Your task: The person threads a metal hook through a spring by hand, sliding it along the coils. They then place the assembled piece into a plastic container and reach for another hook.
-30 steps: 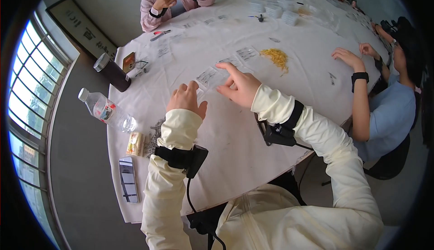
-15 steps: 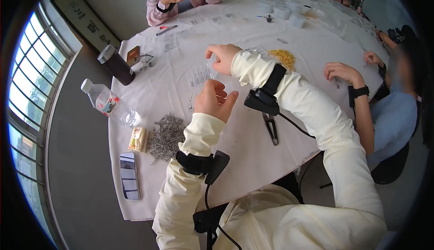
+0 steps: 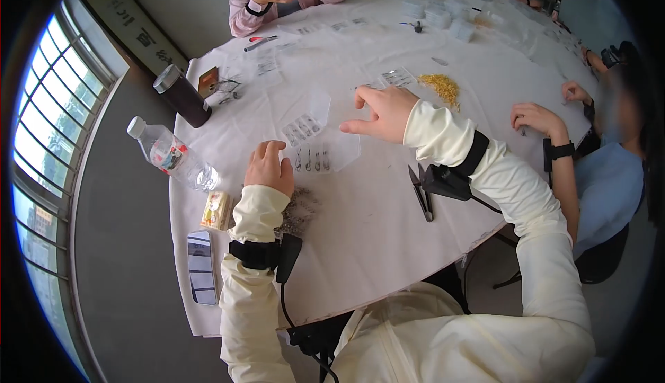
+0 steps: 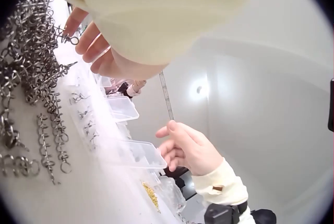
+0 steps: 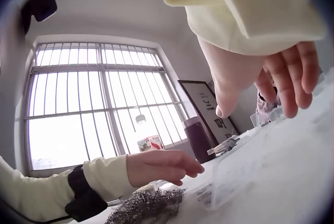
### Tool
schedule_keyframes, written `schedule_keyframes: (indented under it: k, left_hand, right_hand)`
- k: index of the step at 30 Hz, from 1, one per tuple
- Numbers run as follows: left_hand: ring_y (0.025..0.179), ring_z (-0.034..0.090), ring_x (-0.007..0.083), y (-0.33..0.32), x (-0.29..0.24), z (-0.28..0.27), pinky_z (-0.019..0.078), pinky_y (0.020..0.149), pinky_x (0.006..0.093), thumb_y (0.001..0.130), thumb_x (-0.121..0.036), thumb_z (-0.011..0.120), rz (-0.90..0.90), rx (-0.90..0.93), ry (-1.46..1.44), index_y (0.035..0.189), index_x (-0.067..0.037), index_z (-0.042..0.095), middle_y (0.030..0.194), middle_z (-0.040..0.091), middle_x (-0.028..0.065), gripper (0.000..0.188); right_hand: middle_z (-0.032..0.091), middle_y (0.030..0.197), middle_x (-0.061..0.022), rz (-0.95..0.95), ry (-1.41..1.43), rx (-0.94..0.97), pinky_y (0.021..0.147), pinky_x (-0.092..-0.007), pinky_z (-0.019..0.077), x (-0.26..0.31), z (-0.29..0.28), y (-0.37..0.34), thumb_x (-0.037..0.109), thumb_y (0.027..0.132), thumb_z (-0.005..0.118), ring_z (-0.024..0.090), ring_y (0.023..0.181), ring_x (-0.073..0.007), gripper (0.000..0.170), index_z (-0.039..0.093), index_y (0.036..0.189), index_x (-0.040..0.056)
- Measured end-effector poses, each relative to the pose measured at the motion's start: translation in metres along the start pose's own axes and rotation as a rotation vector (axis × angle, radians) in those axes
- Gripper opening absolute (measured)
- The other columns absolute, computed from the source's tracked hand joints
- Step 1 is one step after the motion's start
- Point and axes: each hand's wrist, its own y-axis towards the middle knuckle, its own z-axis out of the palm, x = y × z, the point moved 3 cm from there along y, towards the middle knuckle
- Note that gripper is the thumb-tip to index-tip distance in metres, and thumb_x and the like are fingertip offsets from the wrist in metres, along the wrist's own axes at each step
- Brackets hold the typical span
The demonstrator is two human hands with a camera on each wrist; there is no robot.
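Observation:
My left hand (image 3: 269, 168) hovers with loosely bent fingers at the left edge of a clear plastic case (image 3: 315, 161), above the pile of coiled metal wire pins (image 3: 299, 211). Up close in the left wrist view, the coiled pins (image 4: 31, 41) have ring ends and lie near the fingertips. Several dark pins lie in a row in the case. Just behind stands a second clear case (image 3: 302, 131) with pins inside and its lid raised. To the right of both, my right hand (image 3: 388, 113) is held over the table, thumb and fingers spread apart, holding nothing.
Black scissor-like snips (image 3: 421, 194) lie below my right wrist. A yellow heap (image 3: 440, 91) lies farther back. Along the left edge stand a plastic bottle (image 3: 173, 154), a dark flask (image 3: 183, 97), a small packet (image 3: 215, 210) and a phone (image 3: 201, 266). Other people sit around the table.
My left hand has moved left from in front of the cases to the pin pile. My right hand has drawn back to the right, and the two open cases now show between the hands.

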Motion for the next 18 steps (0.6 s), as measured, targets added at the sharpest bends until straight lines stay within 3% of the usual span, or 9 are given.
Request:
schedule_keyframes:
  k: [1,5,7,8,10,13,18]
  left_hand:
    - [0.114,0.054,0.0346,0.001,0.004,0.007,0.0455,0.093,0.0454,0.085,-0.007,0.056,0.003,0.002,-0.006,0.109,-0.005,0.058,0.116,0.06,0.0141,0.024]
    - [0.125,0.048,0.0318,0.006,0.005,0.024,0.0413,0.1,0.0458,0.09,-0.02,0.053,0.047,0.057,0.078,0.119,-0.007,0.058,0.129,0.057,0.0094,0.032]
    - [0.127,0.047,0.031,0.006,0.002,0.024,0.0397,0.102,0.0465,0.091,-0.024,0.052,0.023,0.101,0.108,0.121,-0.008,0.058,0.132,0.057,0.0083,0.035]
    - [0.128,0.046,0.0302,0.005,0.001,0.024,0.0393,0.102,0.0468,0.092,-0.027,0.052,0.007,0.117,0.134,0.121,-0.008,0.058,0.131,0.058,0.008,0.036]
    - [0.129,0.046,0.0294,0.004,-0.003,0.023,0.039,0.102,0.0471,0.093,-0.03,0.051,-0.008,0.137,0.158,0.121,-0.008,0.059,0.13,0.059,0.0078,0.037]
    - [0.128,0.046,0.0292,0.002,-0.014,0.015,0.0391,0.101,0.0484,0.094,-0.035,0.052,-0.002,0.148,0.187,0.118,-0.007,0.061,0.126,0.061,0.0075,0.038]
    - [0.121,0.05,0.0309,-0.009,-0.037,0.011,0.0428,0.097,0.0468,0.091,-0.033,0.059,0.047,0.117,0.18,0.116,-0.007,0.063,0.118,0.063,0.0107,0.036]
  right_hand:
    - [0.067,0.084,-0.0182,0.006,0.064,0.033,0.074,-0.0425,0.0521,-0.004,0.009,-0.006,0.066,0.08,0.062,0.066,0.078,-0.0358,0.072,0.054,0.107,-0.0008]
    - [0.067,0.082,-0.0182,0.026,0.248,0.078,0.073,-0.0423,0.0523,0.002,0.028,-0.015,0.058,0.083,0.063,0.067,0.076,-0.0351,0.068,0.051,0.113,-0.0011]
    - [0.064,0.071,-0.011,-0.072,0.235,-0.003,0.063,-0.0362,0.05,0.004,0.036,-0.008,0.035,0.085,0.069,0.064,0.066,-0.0263,0.05,0.047,0.116,0.0022]
    - [0.064,0.071,-0.011,-0.072,0.237,-0.004,0.063,-0.0362,0.05,0.003,0.038,-0.004,0.035,0.085,0.069,0.064,0.066,-0.0263,0.05,0.047,0.116,0.0022]
    - [0.062,0.07,-0.0105,-0.106,0.243,-0.075,0.062,-0.0372,0.0494,-0.001,0.035,0.007,0.018,0.083,0.066,0.064,0.066,-0.0271,0.043,0.046,0.119,0.0038]
    - [0.061,0.071,-0.0104,-0.149,0.149,-0.158,0.063,-0.0388,0.0494,-0.012,0.035,0.027,0.011,0.081,0.062,0.063,0.066,-0.029,0.041,0.046,0.119,0.0059]
    - [0.064,0.077,-0.0106,-0.18,0.016,-0.175,0.067,-0.0404,0.0503,-0.021,0.031,0.065,0.008,0.081,0.06,0.064,0.072,-0.0315,0.04,0.047,0.119,0.007]
